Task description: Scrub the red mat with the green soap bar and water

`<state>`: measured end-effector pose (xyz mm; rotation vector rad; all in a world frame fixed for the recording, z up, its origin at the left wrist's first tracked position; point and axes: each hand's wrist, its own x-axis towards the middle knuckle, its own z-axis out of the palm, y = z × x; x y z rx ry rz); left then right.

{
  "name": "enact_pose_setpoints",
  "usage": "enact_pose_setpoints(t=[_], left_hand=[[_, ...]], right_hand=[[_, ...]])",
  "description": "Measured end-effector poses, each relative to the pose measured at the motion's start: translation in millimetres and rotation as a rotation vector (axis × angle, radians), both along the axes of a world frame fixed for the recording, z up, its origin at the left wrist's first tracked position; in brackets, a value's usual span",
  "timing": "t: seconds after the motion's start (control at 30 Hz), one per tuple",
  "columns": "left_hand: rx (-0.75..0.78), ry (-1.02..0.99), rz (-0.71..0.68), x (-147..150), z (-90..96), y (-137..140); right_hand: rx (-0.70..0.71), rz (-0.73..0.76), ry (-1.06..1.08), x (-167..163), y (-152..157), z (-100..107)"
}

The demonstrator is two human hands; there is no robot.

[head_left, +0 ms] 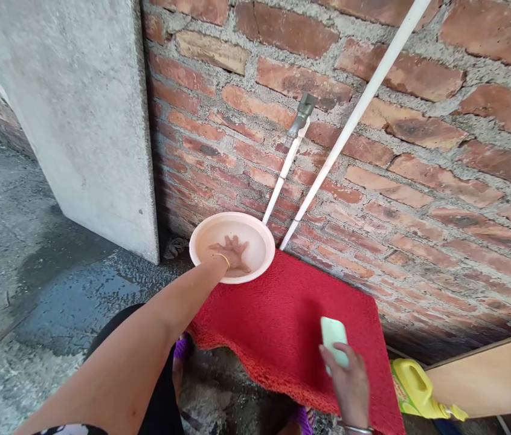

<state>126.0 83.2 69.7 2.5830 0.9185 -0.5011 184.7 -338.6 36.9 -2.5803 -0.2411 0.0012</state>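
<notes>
My left hand (234, 254) is spread flat inside a pale pink basin (196, 232) of water, its fingers apart and nothing in them. The basin rests at the far left end of a red, rough-textured mat (278, 320). Over the right part of this mat, my right hand (350, 377) grips a mint-green block (334, 332) with rounded corners, like a bar of soap or the back of a brush. Its underside is hidden, and thumb and fingers close on its near end.
A metal tap (301, 116) on a white pipe (280, 184) stands behind the basin, beside a longer white pipe (355, 118) along the brick wall (423, 199). A concrete slab (96, 121) leans at left above wet floor (78, 308). A yellow jug (414, 389) lies right, near a wooden board (491, 374).
</notes>
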Motion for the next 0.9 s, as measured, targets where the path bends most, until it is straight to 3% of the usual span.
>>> enact_pose_setpoints(t=[0.1,0.2,0.3,0.4,0.53,0.7,0.9], left_hand=[[-0.004,0.015,-0.004,-0.2,0.3,0.9],[-0.001,0.022,-0.016,-0.9,2.0,1.7],[0.004,0.033,-0.036,-1.5,2.9,2.0],[0.009,0.035,-0.04,-1.2,1.5,2.0],[0.009,0.03,-0.016,-0.1,-1.1,2.1],[0.005,0.022,-0.023,-1.4,0.3,2.0],[-0.009,-0.028,0.022,-1.3,-2.7,3.5]], right_hand=[[0.126,0.288,0.098,-51.4,76.4,-7.8],[0.108,0.516,0.087,-94.9,135.1,-9.7],[0.031,0.628,0.045,-119.9,164.9,-8.3],[-0.012,0.635,0.0,-122.6,164.7,-9.3],[0.019,0.52,-0.028,-97.3,122.5,-18.8],[0.041,0.214,-0.046,-42.2,21.1,-26.8],[-0.096,-0.089,-0.116,3.0,-97.4,3.1]])
